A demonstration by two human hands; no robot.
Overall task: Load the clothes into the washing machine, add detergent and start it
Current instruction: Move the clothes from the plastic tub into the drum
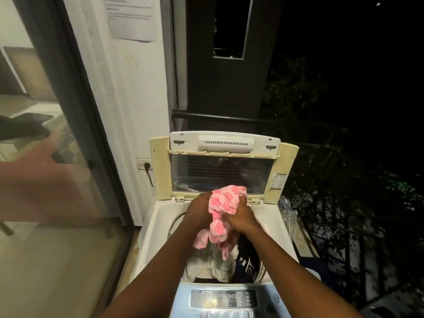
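We are gripping a pink patterned cloth (226,204) in both fists, left hand (199,208) and right hand (241,218), over the open washing machine (151,228), whose lid (221,166) is standing upright beside a white wall (128,92) and glass door (57,157).

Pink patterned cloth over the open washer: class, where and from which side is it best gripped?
Probably the bunched upper part of the pink cloth, from above, one hand on each side, as both hands grip it now. Its loose tail hangs towards the drum, so it should drop in freely.
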